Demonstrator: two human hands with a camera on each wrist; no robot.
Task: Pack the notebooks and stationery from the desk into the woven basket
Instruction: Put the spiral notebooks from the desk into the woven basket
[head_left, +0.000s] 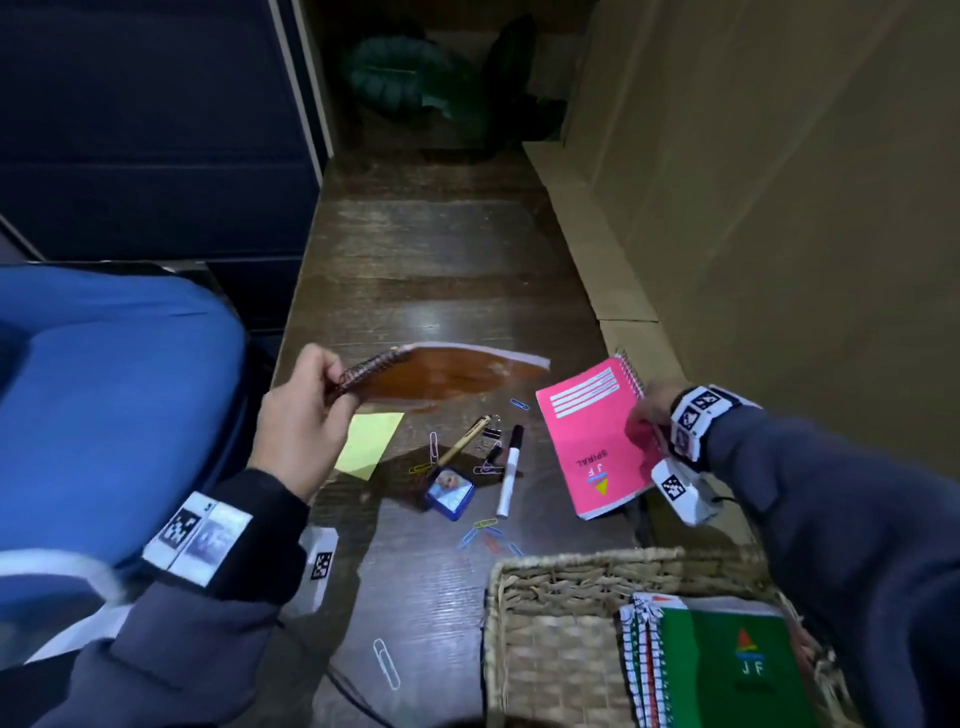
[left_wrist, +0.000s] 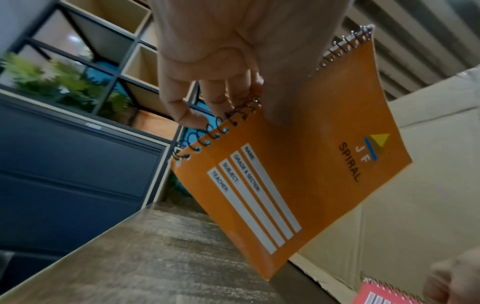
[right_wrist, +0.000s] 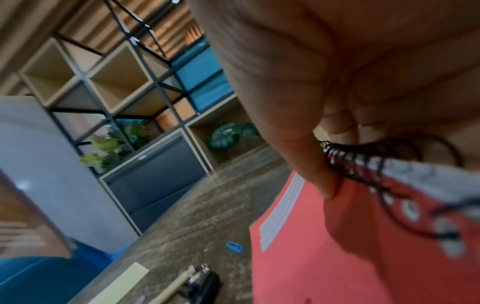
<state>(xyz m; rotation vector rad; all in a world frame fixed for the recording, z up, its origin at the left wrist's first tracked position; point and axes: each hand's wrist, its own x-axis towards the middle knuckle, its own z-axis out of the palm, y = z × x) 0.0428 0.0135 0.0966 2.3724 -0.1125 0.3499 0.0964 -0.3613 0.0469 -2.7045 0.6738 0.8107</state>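
Observation:
My left hand (head_left: 311, 400) pinches the wire spine of an orange spiral notebook (head_left: 447, 376), lifted clear above the dark wooden desk (head_left: 441, 260); its cover (left_wrist: 298, 174) faces down. My right hand (head_left: 647, 421) grips a pink spiral notebook (head_left: 592, 441) by its coil side, tilted above the desk's right edge; the thumb (right_wrist: 311, 174) presses on the cover (right_wrist: 350, 257). The woven basket (head_left: 550, 639) stands at the near right with a green notebook (head_left: 737, 670) and other spiral notebooks in it. On the desk lie a yellow sticky pad (head_left: 369, 444), a pen (head_left: 462, 441), a marker (head_left: 509, 470), a blue sharpener (head_left: 449, 493) and paper clips (head_left: 485, 535).
A blue chair (head_left: 104, 415) is at the left beside the desk. A beige partition wall (head_left: 779, 208) runs along the desk's right side. Dark cabinet drawers (head_left: 156, 130) and a green leafy plant (head_left: 415, 78) are at the far end. One white paper clip (head_left: 387, 662) lies near the front edge.

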